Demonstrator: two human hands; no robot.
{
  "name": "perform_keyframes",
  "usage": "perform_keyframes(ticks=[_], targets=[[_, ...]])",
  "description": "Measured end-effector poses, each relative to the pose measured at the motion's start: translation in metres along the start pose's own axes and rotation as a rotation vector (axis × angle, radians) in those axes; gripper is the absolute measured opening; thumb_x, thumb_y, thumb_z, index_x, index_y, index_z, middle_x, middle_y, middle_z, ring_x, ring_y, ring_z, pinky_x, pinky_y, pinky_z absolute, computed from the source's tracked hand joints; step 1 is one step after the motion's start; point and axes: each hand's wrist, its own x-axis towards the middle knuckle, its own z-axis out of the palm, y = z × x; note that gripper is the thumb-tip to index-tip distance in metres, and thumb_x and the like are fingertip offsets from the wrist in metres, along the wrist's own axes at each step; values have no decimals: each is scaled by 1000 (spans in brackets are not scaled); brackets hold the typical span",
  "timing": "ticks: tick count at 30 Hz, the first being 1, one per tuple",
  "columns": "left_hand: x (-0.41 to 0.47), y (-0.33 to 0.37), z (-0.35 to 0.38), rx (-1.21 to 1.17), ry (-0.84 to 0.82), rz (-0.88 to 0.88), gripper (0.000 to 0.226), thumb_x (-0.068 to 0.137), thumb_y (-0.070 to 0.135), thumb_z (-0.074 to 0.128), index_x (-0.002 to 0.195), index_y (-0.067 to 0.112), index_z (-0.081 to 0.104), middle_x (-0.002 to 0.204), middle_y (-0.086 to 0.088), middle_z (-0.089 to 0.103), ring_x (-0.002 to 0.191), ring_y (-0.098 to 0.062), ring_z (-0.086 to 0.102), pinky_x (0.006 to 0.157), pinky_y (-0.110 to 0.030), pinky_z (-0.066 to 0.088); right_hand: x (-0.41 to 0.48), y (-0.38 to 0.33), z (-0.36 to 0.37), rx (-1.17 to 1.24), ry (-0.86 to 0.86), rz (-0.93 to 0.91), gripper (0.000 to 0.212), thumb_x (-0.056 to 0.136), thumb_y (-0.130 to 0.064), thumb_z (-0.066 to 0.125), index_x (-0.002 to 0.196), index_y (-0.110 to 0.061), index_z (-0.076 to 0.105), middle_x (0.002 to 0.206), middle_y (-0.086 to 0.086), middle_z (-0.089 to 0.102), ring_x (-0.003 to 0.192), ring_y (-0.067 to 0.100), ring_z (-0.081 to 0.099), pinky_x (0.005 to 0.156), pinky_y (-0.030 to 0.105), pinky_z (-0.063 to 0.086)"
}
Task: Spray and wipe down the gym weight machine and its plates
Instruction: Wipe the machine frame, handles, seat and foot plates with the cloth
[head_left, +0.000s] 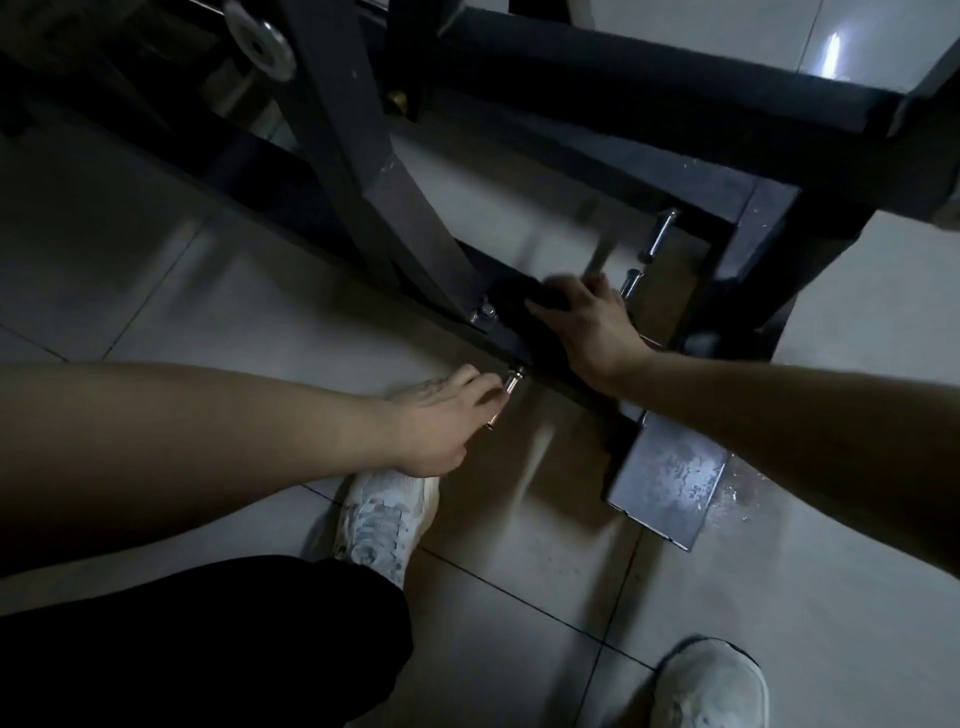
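Left hand (441, 415) grasping chrome peg (511, 382), right hand (589, 325) on cloth (537, 297) atop frame bar (545, 371), grip unclear

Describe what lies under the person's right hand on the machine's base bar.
Under the right hand is a dark cloth, blurred, held against the base bar. The stretch of bar beneath cloth and hand is covered, so its state cannot be seen.

Tiled floor (779, 597) beneath machine frame (667, 486), shoes (382, 519)
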Motion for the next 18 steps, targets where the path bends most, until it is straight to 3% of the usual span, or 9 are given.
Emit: perform_keyframes(ticks=[4, 8, 13, 18], targets=[[-2, 3, 0, -13, 4, -2, 81, 86, 21, 58, 156, 8, 20, 151, -8, 22, 135, -28, 30, 105, -43, 45, -65, 15, -1, -89, -6, -71, 48, 93, -15, 57, 140, -25, 62, 139, 15, 50, 111, 39, 45, 89, 55, 47], [-2, 3, 0, -6, -13, -4, 84, 88, 20, 59, 159, 9, 15, 155, -9, 16, 138, -27, 25, 110, -39, 41, -21, -14, -3, -62, -28, -12, 52, 89, -17, 70, 140, -24, 61, 141, 20, 48, 116, 48, 45, 94, 61, 44], [-2, -1, 4, -7, -37, -3, 84, 86, 22, 61, 158, 12, 17, 157, -10, 14, 140, -29, 24, 113, -42, 39, -1, -48, -3, -51, -62, 68, 52, 92, -21, 66, 143, -21, 58, 146, 20, 45, 124, 48, 41, 100, 59, 41], [-4, -1, 0, 12, -23, -4, 84, 87, 22, 58, 159, 11, 15, 157, -9, 17, 138, -28, 26, 110, -38, 40, -40, -16, -7, -70, -53, -164, 44, 91, -17, 67, 135, -20, 66, 133, 22, 54, 106, 45, 52, 87, 52, 52]])
